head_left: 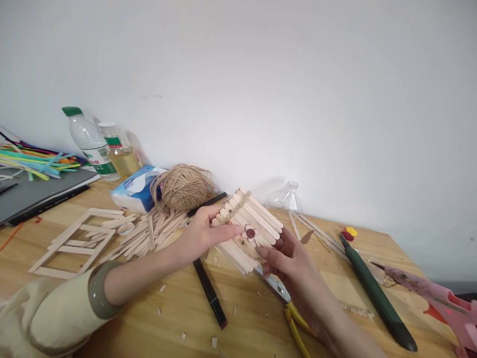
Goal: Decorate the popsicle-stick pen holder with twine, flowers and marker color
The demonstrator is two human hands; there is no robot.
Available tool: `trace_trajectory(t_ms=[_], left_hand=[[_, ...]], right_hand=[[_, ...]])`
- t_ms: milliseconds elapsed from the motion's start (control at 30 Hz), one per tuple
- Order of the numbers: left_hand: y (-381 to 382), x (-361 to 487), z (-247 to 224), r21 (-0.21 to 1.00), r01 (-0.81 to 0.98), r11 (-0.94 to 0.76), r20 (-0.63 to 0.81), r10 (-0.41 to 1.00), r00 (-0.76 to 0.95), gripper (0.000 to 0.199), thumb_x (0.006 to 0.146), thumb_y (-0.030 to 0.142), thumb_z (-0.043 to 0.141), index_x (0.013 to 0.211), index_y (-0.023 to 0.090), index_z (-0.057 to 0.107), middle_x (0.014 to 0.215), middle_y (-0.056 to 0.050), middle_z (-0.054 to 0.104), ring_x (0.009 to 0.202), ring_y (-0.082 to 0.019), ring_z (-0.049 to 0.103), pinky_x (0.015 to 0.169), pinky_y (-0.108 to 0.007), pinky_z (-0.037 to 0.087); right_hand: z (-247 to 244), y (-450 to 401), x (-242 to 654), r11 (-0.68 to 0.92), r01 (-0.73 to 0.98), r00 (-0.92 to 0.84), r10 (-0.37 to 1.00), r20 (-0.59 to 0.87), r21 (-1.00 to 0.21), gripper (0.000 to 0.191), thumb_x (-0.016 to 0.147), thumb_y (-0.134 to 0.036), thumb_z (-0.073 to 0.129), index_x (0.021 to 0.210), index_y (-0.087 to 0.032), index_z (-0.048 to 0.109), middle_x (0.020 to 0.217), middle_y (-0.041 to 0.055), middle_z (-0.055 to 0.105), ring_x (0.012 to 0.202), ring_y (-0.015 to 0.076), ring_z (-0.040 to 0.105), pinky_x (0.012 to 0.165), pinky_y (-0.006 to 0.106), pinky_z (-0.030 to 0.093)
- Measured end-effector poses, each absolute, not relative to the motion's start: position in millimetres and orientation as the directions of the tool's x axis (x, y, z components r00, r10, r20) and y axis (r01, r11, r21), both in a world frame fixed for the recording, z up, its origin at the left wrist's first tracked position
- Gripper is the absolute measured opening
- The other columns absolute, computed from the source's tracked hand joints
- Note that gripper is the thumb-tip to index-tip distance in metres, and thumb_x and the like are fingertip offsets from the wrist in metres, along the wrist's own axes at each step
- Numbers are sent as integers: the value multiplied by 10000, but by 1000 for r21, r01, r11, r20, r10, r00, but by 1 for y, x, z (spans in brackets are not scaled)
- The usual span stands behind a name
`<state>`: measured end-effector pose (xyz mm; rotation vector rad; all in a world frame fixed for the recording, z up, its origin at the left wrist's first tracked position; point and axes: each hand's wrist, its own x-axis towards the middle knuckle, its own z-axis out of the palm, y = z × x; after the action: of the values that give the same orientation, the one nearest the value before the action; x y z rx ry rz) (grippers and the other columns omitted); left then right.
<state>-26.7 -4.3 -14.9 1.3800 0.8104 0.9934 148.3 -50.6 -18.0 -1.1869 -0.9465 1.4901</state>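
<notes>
Between my two hands, above the table, is a tilted panel of wooden craft sticks (261, 215) laid side by side. Twine runs across it near its upper end, and a small flower with a dark red centre (250, 232) sits on its face. My left hand (212, 226) grips the panel's left side, its thumb on the front by the flower. My right hand (285, 253) holds the lower right edge, thumb on the front and the other fingers partly hidden behind. Under the panel lie yellow-handled scissors or pliers (292, 318) and a black marker (210, 293).
A ball of twine (184, 189), a tissue pack (137, 189), loose craft sticks (145, 236) and a stick frame (74, 248) lie left. Bottles (89, 144) stand behind. On the right are a cut plastic bottle top (286, 198), a dark green tool (376, 293) and a pink glue gun (436, 298).
</notes>
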Motion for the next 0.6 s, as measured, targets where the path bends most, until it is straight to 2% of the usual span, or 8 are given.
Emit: trace_trajectory(t_ms=[133, 200, 267, 433, 600], left_hand=[[-4, -27, -7, 993, -109, 52, 5, 887, 463, 296, 677, 276, 716, 906, 134, 595, 796, -10, 648, 738, -157, 599, 695, -260, 484], [-4, -26, -3, 993, -80, 86, -35, 867, 497, 312, 668, 240, 712, 932, 129, 586, 837, -26, 666, 786, -168, 613, 744, -268, 484], [-4, -25, 0, 996, -23, 84, -62, 866, 497, 313, 654, 203, 712, 925, 131, 572, 834, -21, 661, 785, -159, 613, 733, -251, 480], [-3, -19, -6, 997, 56, 46, -65, 908, 414, 462, 600, 148, 733, 1005, 155, 511, 849, -9, 639, 752, -153, 616, 664, -247, 488], [-3, -18, -9, 990, 140, -30, -22, 932, 362, 374, 608, 154, 706, 940, 154, 532, 800, -8, 636, 683, -148, 598, 618, -245, 473]], right_hand=[[-19, -52, 147, -201, -246, -26, 979, -201, -948, 663, 574, -230, 790, 1151, -206, 464, 740, -48, 581, 560, 88, 480, 507, 197, 432], [-20, -52, 146, -196, -250, -28, 980, -195, -948, 691, 565, -225, 794, 1163, -212, 448, 750, -50, 585, 543, 87, 480, 500, 204, 434], [-23, -51, 144, -199, -247, -26, 980, -199, -948, 691, 570, -232, 791, 1167, -210, 445, 785, -36, 602, 530, 86, 487, 489, 215, 434], [-32, -50, 141, -201, -238, -44, 980, -196, -950, 647, 612, -263, 765, 1182, -188, 467, 779, -26, 606, 515, 83, 506, 502, 228, 440], [-36, -48, 142, -198, -251, -64, 980, -188, -948, 628, 587, -239, 792, 1155, -182, 529, 714, -40, 581, 546, 94, 514, 522, 224, 439]])
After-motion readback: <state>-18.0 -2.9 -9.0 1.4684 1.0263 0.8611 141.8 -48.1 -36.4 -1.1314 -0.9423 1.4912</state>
